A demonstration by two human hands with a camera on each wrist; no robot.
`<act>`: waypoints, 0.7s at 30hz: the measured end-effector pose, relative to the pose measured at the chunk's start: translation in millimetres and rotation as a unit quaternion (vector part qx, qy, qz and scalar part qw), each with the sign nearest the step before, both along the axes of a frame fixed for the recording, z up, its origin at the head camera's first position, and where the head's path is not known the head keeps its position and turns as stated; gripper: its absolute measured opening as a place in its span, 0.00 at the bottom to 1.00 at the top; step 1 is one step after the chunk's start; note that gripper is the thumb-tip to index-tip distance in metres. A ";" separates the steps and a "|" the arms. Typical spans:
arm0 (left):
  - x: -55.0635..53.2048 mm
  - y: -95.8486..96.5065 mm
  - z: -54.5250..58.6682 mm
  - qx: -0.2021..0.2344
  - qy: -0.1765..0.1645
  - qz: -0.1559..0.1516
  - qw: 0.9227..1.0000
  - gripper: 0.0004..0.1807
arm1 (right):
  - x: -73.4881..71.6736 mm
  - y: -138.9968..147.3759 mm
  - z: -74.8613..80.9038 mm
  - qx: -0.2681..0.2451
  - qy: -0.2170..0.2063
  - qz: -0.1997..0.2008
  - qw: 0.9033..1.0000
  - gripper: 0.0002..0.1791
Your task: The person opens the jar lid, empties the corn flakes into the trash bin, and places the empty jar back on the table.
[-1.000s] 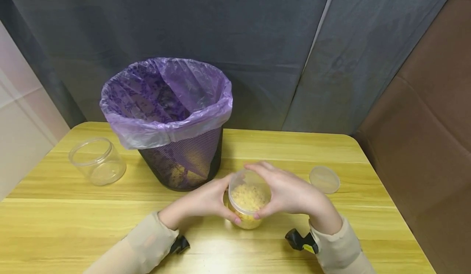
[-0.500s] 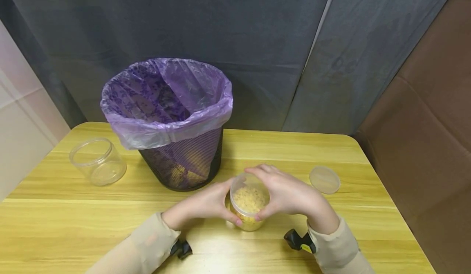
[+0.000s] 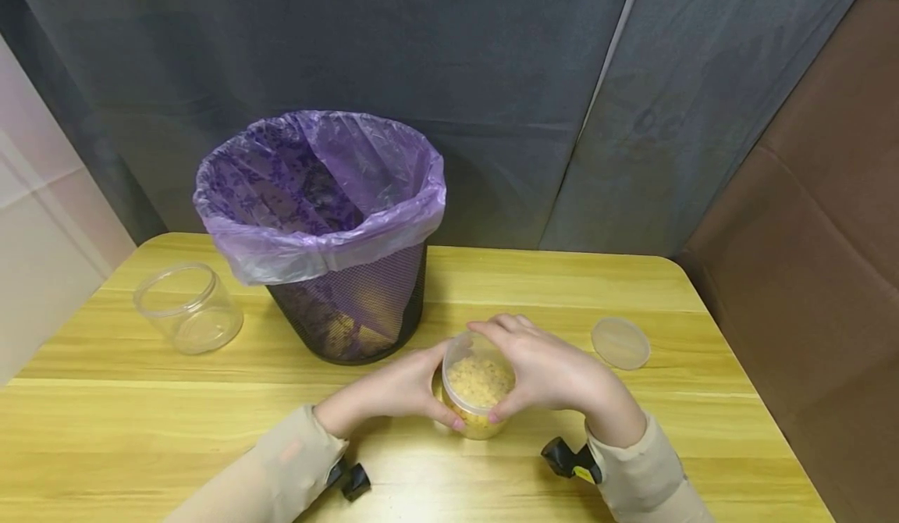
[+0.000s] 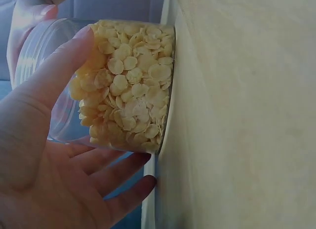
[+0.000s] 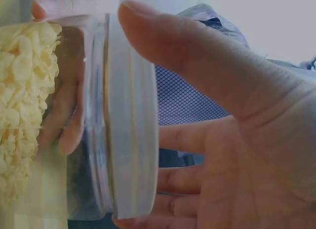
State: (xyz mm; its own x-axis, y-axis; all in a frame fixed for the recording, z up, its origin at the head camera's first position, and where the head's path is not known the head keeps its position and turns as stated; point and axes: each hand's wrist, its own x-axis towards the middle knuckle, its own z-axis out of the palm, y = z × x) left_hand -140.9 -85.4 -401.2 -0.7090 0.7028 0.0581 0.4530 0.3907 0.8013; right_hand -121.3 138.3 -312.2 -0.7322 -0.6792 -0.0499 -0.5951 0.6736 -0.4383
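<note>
A clear plastic jar [image 3: 479, 428] of pale yellow flakes stands on the table between the hands; the left wrist view shows its base right at the tabletop. My left hand [image 3: 403, 382] grips the body from the left, thumb in front. Curled round the top from the right, my right hand [image 3: 551, 367] holds the translucent lid [image 5: 132, 115], with the thumb on its near side in the right wrist view. The flakes [image 4: 131, 86] fill the lower part of the jar. Some fingers are hidden behind it in the head view.
Behind the hands stands a black mesh bin [image 3: 351, 304] with a purple bag [image 3: 323, 254] over its rim. An empty clear jar [image 3: 211, 328] is at the left of the wooden table [image 3: 140, 429]. A translucent disc [image 3: 621, 343] lies at the right.
The jar and both hands have shifted slightly to the right and nearer. Both hands keep hold of the jar and its lid.
</note>
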 end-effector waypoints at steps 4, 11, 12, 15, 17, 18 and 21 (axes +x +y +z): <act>-0.8 -0.9 0.3 0.003 -0.003 -0.005 1.000 0.58 | 0.8 -1.6 0.7 0.011 -0.002 0.003 1.000 0.57; -1.6 0.5 1.5 -0.006 0.004 0.000 1.000 0.57 | 2.6 -3.8 3.3 0.030 0.006 0.001 1.000 0.57; -1.7 0.6 1.5 -0.007 0.003 0.001 1.000 0.57 | 2.6 -5.1 4.4 0.037 0.010 -0.001 0.999 0.57; -2.0 0.9 1.7 -0.007 0.003 0.000 1.000 0.57 | 2.2 -9.8 8.1 0.061 0.022 -0.009 0.998 0.59; -2.2 0.9 1.4 -0.007 0.006 -0.001 1.000 0.57 | 1.8 -13.4 11.0 0.079 0.033 -0.014 0.996 0.59; -2.4 0.8 1.4 -0.007 0.006 -0.001 1.000 0.57 | 1.7 -15.0 12.4 0.088 0.037 -0.016 0.995 0.59; -2.7 0.5 1.0 -0.004 0.003 -0.003 1.000 0.56 | 1.2 -19.5 16.4 0.116 0.048 -0.016 0.992 0.59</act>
State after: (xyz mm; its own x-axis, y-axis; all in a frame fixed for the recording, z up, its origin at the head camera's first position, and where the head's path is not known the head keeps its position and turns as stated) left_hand -143.5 -84.9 -400.2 -0.7046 0.7073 0.0567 0.4597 0.3941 0.7958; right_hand -120.1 118.8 -295.8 -0.7623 -0.6337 -0.1318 -0.6027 0.7692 -0.2122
